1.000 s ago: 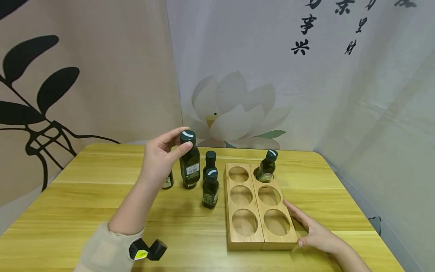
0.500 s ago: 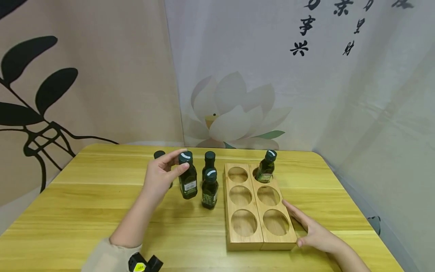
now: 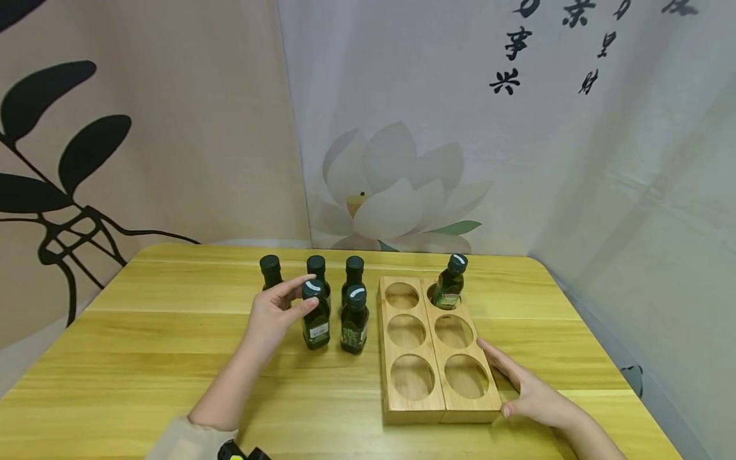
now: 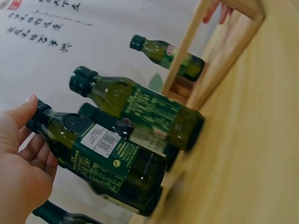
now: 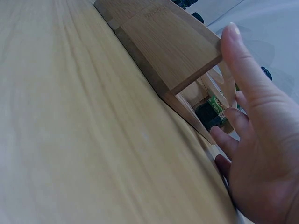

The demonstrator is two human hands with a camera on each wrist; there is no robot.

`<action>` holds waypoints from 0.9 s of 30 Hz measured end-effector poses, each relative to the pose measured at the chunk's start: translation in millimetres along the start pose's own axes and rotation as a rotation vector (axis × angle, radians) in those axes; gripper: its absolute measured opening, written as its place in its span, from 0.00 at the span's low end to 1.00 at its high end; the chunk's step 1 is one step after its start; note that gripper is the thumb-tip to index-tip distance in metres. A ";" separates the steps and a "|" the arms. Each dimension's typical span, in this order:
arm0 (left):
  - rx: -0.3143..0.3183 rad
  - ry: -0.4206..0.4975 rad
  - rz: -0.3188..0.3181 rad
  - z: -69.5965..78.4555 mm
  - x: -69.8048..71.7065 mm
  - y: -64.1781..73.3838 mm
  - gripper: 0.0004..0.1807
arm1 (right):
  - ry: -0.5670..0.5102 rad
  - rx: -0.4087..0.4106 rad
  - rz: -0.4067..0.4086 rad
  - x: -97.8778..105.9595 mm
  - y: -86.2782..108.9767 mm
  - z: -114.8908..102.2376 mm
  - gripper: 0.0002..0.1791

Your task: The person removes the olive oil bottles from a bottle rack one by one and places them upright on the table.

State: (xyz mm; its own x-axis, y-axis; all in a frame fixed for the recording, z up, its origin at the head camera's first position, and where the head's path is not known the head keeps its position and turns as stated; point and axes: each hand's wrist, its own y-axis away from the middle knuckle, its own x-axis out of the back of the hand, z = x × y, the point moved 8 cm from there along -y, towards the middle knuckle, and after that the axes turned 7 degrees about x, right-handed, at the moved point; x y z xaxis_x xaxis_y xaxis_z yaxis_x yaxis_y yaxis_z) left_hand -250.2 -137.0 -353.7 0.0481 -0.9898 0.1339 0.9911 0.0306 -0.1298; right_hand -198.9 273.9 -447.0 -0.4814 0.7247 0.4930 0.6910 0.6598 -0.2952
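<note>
My left hand [image 3: 275,313] pinches the dark green cap of a green glass bottle [image 3: 316,322], thumb on one side and fingers on the other. A white barcode sticker shows on this bottle in the left wrist view, where it is held close over the table. Beside it on the right stands a matching bottle [image 3: 354,322]. My right hand [image 3: 531,393] touches the right side of the wooden rack [image 3: 414,415], its thumb at the near corner and its fingers extended along the side. One bottle [image 3: 450,284] leans in the rack's far right hole.
More green bottles stand in a back row: a left bottle [image 3: 270,269], a middle bottle [image 3: 317,267] partly hidden behind the held one, and a right bottle [image 3: 354,271]. The wooden table [image 3: 144,358] ends at a printed curtain [image 3: 230,128].
My left hand has brought the pinched bottle down and toward me, from the back row to a spot left of the front bottle. My right hand and the rack have stayed put.
</note>
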 end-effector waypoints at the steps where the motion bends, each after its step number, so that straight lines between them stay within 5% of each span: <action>1: 0.007 0.000 -0.001 -2.8 -0.1 0.2 0.23 | 0.000 -0.001 0.000 -0.2 -0.2 -0.3 0.51; 14: -0.003 -0.014 -0.006 -15.5 2.0 0.7 0.24 | 0.007 0.009 0.001 -0.4 -0.7 -1.6 0.52; 19: -0.069 -0.038 -0.040 -0.3 1.8 -1.9 0.27 | -0.002 0.006 0.000 -0.2 -0.3 -0.1 0.52; 27: -0.203 0.051 -0.060 40.3 -6.0 -4.0 0.27 | 0.002 0.000 -0.003 0.2 -0.5 0.8 0.52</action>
State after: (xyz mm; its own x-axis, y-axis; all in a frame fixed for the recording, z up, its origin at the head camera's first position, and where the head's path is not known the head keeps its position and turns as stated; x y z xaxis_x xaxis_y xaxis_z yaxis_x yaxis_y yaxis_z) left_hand -249.5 -125.5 -314.4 -0.0215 -0.9949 0.0985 0.9464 -0.0520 -0.3189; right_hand -199.7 273.9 -447.4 -0.4819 0.7226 0.4956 0.6898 0.6616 -0.2939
